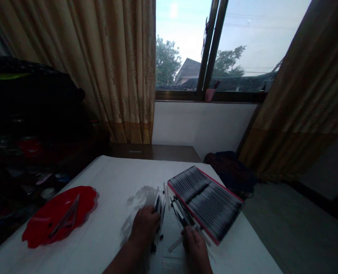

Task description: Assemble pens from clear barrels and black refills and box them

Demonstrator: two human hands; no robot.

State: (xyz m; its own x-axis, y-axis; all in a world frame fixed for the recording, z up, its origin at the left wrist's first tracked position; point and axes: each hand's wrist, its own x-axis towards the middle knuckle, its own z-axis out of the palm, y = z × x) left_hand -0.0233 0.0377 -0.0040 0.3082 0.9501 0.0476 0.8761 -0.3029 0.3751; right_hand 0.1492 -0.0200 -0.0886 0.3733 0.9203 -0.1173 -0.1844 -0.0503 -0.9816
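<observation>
Left hand (pixel 146 223) closed round slim dark sticks (pixel 158 204) above table (pixel 108 217); right hand (pixel 196 245) curled at loose sticks beside pink-edged box (pixel 216 241), blur hiding whether its grip was clamped; loosened left grip risked scattering bunch; box lay near table's right edge, where stray push risked tipping it off

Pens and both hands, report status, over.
Left hand closed on dark pens. Right hand at loose pens beside pink-edged tray, grip unclear. Red dish off left, not in the way.
</observation>
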